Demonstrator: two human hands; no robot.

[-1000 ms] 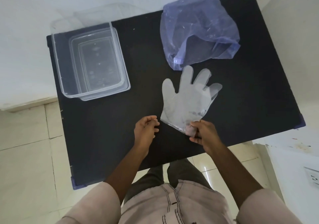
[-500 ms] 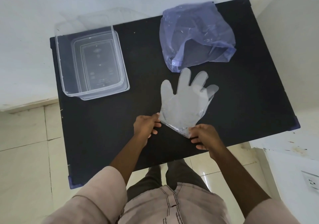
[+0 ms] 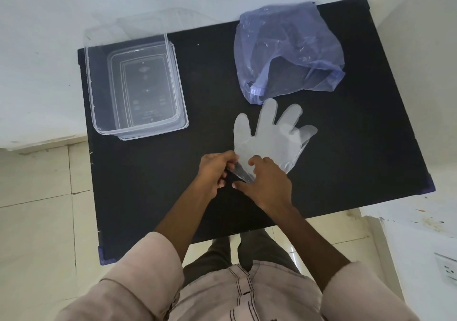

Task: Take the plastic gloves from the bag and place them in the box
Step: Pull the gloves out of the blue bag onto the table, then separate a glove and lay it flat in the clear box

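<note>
A clear plastic glove lies flat on the black table, fingers pointing away from me toward the bag. My left hand pinches the glove's cuff at its near left corner. My right hand rests on the cuff right beside it, fingers spread over the plastic. The blue see-through plastic bag sits crumpled at the far right, mouth open toward me. The clear plastic box stands at the far left and holds nothing.
A white wall runs along the far and left sides of the table. Tiled floor lies to the left and below the near edge. A white ledge with a wall socket is at the right.
My left hand has closed on the glove's cuff corner. My right hand slid left along the cuff to meet it, lifting that corner slightly.
</note>
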